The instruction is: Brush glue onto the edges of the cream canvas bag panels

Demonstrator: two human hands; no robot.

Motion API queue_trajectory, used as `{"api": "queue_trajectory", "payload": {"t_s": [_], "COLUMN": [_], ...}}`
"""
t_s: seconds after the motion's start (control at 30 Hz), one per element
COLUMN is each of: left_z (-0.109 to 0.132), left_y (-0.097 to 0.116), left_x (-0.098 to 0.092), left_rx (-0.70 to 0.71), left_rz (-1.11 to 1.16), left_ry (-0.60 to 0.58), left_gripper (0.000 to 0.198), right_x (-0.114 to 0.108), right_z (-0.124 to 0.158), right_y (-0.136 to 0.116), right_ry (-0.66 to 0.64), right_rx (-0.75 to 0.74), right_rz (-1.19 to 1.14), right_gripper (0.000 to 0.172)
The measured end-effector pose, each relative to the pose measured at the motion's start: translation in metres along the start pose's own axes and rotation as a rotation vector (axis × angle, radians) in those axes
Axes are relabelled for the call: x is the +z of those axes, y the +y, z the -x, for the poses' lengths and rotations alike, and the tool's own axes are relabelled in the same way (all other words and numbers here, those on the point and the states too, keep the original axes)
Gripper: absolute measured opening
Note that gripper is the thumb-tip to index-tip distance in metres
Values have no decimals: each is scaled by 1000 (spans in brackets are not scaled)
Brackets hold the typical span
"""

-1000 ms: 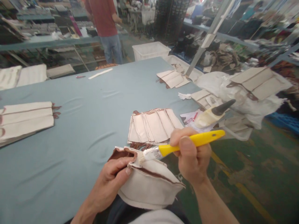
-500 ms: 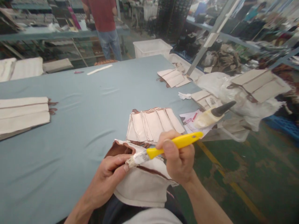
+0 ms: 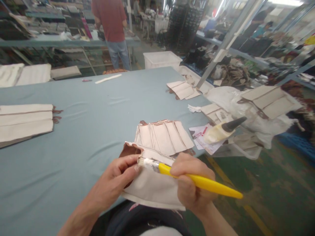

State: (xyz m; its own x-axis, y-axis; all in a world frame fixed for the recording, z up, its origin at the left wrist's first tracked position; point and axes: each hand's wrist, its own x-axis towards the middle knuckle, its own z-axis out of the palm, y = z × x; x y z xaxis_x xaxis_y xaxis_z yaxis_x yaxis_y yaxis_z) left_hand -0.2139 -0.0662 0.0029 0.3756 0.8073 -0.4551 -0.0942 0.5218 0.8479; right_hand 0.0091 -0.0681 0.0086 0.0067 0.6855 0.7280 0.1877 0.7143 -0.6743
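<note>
My right hand (image 3: 194, 180) grips a yellow-handled brush (image 3: 211, 184), whose pale bristles touch the edge of a cream fabric piece with brown lining (image 3: 155, 188). Thumb and fingers of my left hand (image 3: 118, 180) pinch that piece at its left side, close to the bristles. The piece hangs over the near table edge, above my lap. Just beyond it lies a stack of cream pieces with brown seams (image 3: 163, 136). To the right, a glue bottle with a dark nozzle (image 3: 218, 132) rests on printed paper (image 3: 200, 132).
The blue-green table (image 3: 81, 137) carries a cream stack (image 3: 27, 121) at left, more pieces (image 3: 183, 89) at the far right corner and a pale strip (image 3: 108, 78). Plastic-wrapped pieces (image 3: 270, 100) lie right. A white bin (image 3: 162, 60) and a person in red (image 3: 110, 21) are beyond.
The brush handle has swung down, its end now pointing to the lower right. The bristles sit slightly higher on the edge. The camera view has tilted up a little.
</note>
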Motion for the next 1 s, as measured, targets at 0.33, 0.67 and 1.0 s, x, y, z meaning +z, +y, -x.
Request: {"api": "queue_trajectory", "payload": {"t_s": [0.33, 0.67, 1.0], "left_z": [-6, -10, -12], "left_y": [13, 17, 10], "left_x": [9, 10, 2], "left_rx": [-64, -113, -54], "left_rz": [161, 216, 117], "left_ry": [-62, -77, -25], "left_gripper": [56, 52, 62], "right_x": [-17, -14, -23], "right_z": [-20, -26, -10], "right_y": [-4, 4, -12], "right_ry": [-173, -208, -147], "right_rx": [-411, -433, -281], "right_rz": [261, 271, 317], "right_gripper": [24, 22, 26]}}
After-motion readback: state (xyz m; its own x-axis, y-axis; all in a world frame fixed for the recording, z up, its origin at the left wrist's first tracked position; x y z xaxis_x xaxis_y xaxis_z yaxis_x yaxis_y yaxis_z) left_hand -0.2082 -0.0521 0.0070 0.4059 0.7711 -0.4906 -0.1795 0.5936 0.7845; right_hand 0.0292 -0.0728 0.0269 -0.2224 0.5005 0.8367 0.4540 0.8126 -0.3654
